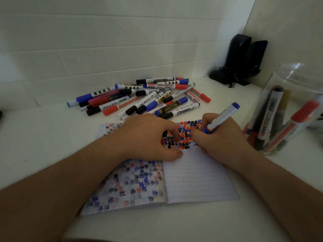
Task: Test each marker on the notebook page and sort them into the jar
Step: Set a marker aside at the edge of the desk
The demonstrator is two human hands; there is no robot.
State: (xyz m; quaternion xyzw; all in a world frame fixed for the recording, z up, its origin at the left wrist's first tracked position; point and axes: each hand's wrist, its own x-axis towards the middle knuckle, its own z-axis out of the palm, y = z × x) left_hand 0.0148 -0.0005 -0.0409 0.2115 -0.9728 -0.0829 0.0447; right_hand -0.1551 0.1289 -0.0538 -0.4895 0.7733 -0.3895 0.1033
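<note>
Both hands rest on the open notebook [192, 179]. Left hand [148, 137] lies palm-down across the upper part of the notebook, fingers curled loosely, with the fingertips [174, 135] and thumb pressing on the page; it grips no object. Right hand [216, 142] is closed in a writing grip around a blue marker [222, 117]. The marker barrel is white with a blue end pointing up and away from the hand; the tip end is angled down toward the page just beside the left fingertips. The tip itself is hidden behind the fingers, so contact with the paper cannot be confirmed.

Between the two hands, the right-hand page carries a dense block of test marks [183, 137] in red, blue and black. Below the hands, the rest of that page is lined and mostly unmarked. Under the left forearm, the left-hand page shows fainter patches of the same colours.

Beyond the hands lies a loose pile of markers [139, 96] with black, blue and red caps, resting on the white desk [43, 145]. To the right of the right hand stands a clear jar [295, 81], holding several markers upright or leaning. Beyond the jar, two black speakers [241, 58] stand against the wall.
</note>
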